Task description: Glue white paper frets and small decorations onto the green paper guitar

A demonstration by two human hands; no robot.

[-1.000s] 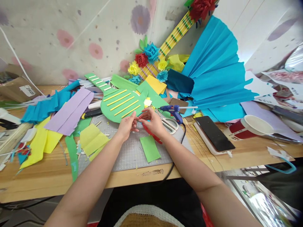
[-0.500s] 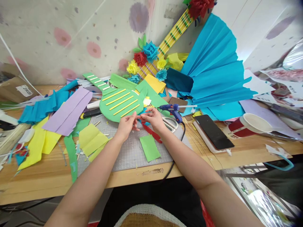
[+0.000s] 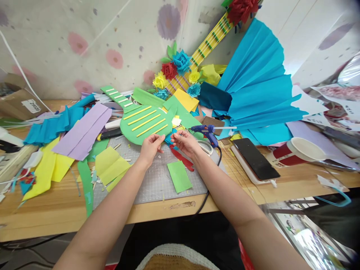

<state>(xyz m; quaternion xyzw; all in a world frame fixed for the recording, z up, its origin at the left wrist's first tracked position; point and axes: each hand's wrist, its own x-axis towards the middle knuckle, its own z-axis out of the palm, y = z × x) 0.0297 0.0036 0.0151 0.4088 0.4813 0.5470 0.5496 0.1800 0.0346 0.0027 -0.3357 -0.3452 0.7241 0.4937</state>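
Observation:
My left hand (image 3: pixel 152 148) is pinched closed at the lower edge of the green guitar-shaped cutout (image 3: pixel 134 128), which bears yellow strips; anything between its fingertips is too small to name. Just to the right, my right hand (image 3: pixel 186 143) has its fingertips pressed together, and what they hold, if anything, cannot be made out. A gap separates the hands. Below my right hand lies a red paper strip (image 3: pixel 182 159). Nearer the table's front is a green paper piece (image 3: pixel 179 176) on the grey cutting mat (image 3: pixel 152 187). A blue glue gun (image 3: pixel 206 131) rests right of my right hand.
Scissors (image 3: pixel 206 147) lie beside my right wrist. Farther right are a phone (image 3: pixel 255 158) and a paper cup (image 3: pixel 298 150). Blue pleated paper (image 3: pixel 258 86) and a flowered yellow guitar (image 3: pixel 209 43) stand behind. Purple paper (image 3: pixel 83 131) and yellow paper (image 3: pixel 45 168) lie left.
My hands have moved apart from where they met, with my right hand shifting slightly right. The whole view has shifted a little.

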